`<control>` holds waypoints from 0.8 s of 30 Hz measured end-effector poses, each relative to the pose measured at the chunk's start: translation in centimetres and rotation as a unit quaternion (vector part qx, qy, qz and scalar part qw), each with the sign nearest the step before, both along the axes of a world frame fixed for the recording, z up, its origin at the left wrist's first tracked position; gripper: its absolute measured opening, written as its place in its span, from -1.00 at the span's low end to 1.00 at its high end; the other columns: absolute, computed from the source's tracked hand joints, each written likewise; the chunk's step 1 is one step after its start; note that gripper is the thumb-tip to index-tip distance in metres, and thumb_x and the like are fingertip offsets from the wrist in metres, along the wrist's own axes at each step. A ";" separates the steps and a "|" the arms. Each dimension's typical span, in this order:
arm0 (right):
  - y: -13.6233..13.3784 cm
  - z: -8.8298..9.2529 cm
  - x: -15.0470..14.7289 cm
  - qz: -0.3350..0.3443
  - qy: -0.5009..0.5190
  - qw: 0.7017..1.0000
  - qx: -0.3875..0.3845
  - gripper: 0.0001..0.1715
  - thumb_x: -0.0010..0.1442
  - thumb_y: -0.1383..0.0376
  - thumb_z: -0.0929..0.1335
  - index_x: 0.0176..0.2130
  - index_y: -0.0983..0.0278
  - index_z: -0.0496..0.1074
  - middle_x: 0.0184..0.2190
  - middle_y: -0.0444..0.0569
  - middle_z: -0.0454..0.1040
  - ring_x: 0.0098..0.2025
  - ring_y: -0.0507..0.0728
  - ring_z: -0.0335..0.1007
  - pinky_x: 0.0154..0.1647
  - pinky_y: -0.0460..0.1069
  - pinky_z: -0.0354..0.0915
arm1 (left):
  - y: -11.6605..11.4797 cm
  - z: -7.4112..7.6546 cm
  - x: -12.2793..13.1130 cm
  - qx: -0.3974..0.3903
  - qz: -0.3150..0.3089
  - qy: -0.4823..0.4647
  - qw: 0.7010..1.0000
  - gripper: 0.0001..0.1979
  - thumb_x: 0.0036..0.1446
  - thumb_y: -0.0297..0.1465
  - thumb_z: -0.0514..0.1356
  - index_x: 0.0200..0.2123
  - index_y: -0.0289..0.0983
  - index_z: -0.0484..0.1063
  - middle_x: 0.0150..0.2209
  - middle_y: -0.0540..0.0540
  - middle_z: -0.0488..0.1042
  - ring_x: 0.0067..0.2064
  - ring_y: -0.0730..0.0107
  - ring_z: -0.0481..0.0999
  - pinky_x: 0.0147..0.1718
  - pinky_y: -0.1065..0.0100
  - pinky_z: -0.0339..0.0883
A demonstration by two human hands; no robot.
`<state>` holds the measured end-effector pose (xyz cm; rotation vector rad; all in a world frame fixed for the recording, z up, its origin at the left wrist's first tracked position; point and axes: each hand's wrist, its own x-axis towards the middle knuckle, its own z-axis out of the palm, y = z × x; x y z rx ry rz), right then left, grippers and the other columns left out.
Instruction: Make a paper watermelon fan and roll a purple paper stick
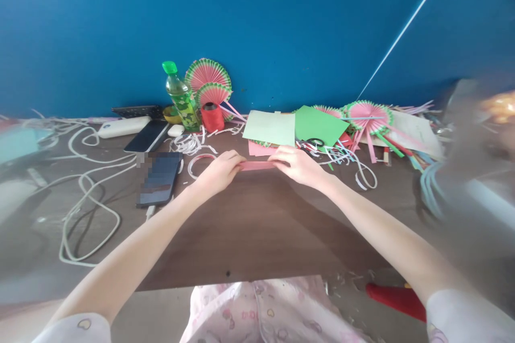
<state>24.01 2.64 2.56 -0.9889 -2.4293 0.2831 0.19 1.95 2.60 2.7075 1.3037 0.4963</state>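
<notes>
Two hands (221, 170) (296, 165) pinch pink paper (257, 165) — opposite ends.

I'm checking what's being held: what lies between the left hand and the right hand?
In the head view, a narrow pink strip spans from the left hand to the right hand, one end in each.
</notes>
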 end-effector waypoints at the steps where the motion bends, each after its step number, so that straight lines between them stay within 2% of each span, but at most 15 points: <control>1: -0.1 -0.2 -0.1 -0.007 -0.031 0.998 0.051 -0.71 0.25 0.35 0.17 -0.22 0.34 0.45 -0.28 0.07 0.44 -0.21 0.12 0.29 -0.18 0.01 0.19 | -0.1 0.0 0.1 0.030 0.013 0.027 0.999 -0.80 0.19 -0.46 -0.04 -0.24 -0.31 0.36 -0.25 -0.12 0.40 -0.18 0.29 0.36 -0.18 0.29 0.25; 3: -0.2 -1.0 -0.3 -0.020 -0.092 0.987 0.129 -0.66 0.27 0.39 0.12 -0.24 0.35 0.44 -0.29 0.08 0.44 -0.20 0.14 0.25 -0.17 0.03 0.15 | -0.5 -0.3 0.4 0.089 0.038 0.082 0.992 -0.82 0.18 -0.44 -0.01 -0.29 -0.31 0.38 -0.29 -0.13 0.40 -0.23 0.27 0.35 -0.25 0.28 0.24; 5: -0.4 -2.2 -0.3 -0.014 -0.132 0.977 0.167 -0.64 0.26 0.43 0.11 -0.27 0.36 0.44 -0.29 0.08 0.44 -0.21 0.14 0.24 -0.19 0.02 0.12 | -1.1 -0.9 0.6 0.124 0.043 0.130 0.983 -0.84 0.17 -0.42 0.02 -0.33 -0.30 0.38 -0.33 -0.13 0.40 -0.27 0.28 0.35 -0.32 0.29 0.22; 8: -0.8 -3.9 -0.1 0.014 -0.176 0.970 0.168 -0.67 0.25 0.42 0.13 -0.31 0.36 0.43 -0.36 0.04 0.43 -0.32 0.11 0.23 -0.31 0.00 0.11 | -2.2 -2.4 0.6 0.133 0.031 0.170 0.976 -0.85 0.17 -0.41 0.04 -0.39 -0.30 0.37 -0.37 -0.10 0.40 -0.32 0.30 0.35 -0.39 0.32 0.20; 11: -1.2 -4.8 0.0 0.000 -0.162 0.977 0.138 -0.69 0.25 0.40 0.15 -0.30 0.34 0.44 -0.41 0.01 0.41 -0.35 0.10 0.22 -0.33 -0.01 0.12 | -2.9 -3.5 0.4 0.136 0.028 0.162 0.977 -0.80 0.20 -0.40 -0.01 -0.36 -0.29 0.38 -0.34 -0.10 0.42 -0.30 0.32 0.35 -0.37 0.33 0.20; 13: -1.2 -4.7 0.1 -0.013 -0.122 0.988 0.091 -0.72 0.25 0.36 0.18 -0.29 0.31 0.45 -0.41 -0.01 0.41 -0.34 0.09 0.24 -0.31 0.00 0.15 | -3.0 -3.6 0.3 0.116 0.039 0.142 0.982 -0.77 0.22 -0.42 -0.05 -0.34 -0.29 0.39 -0.32 -0.10 0.43 -0.28 0.32 0.35 -0.34 0.34 0.20; 16: -0.6 -3.9 0.2 -0.033 -0.028 0.998 -0.036 -0.80 0.19 0.37 0.25 -0.32 0.27 0.47 -0.37 -0.03 0.45 -0.29 0.08 0.31 -0.25 -0.02 0.20 | -2.2 -3.1 0.0 0.022 0.062 0.074 0.995 -0.75 0.21 -0.44 -0.07 -0.34 -0.28 0.39 -0.30 -0.08 0.44 -0.24 0.33 0.37 -0.29 0.35 0.21; 20: 1.2 -2.7 0.1 -0.066 0.024 0.974 -0.217 -0.88 0.10 0.37 0.31 -0.38 0.27 0.46 -0.37 -0.07 0.49 -0.33 0.05 0.39 -0.27 -0.05 0.23 | 0.0 -2.2 -0.3 -0.134 0.078 -0.016 0.988 -0.81 0.14 -0.43 -0.01 -0.37 -0.25 0.39 -0.31 -0.01 0.47 -0.26 0.37 0.41 -0.26 0.38 0.20; 24: 2.5 -2.2 -0.1 -0.077 0.008 0.953 -0.293 -0.92 0.03 0.37 0.33 -0.39 0.29 0.44 -0.42 -0.08 0.50 -0.38 0.05 0.39 -0.36 -0.07 0.22 | 1.8 -1.6 -0.6 -0.224 0.069 -0.039 0.971 -0.85 0.06 -0.39 0.03 -0.44 -0.27 0.38 -0.38 -0.01 0.48 -0.35 0.39 0.41 -0.36 0.41 0.18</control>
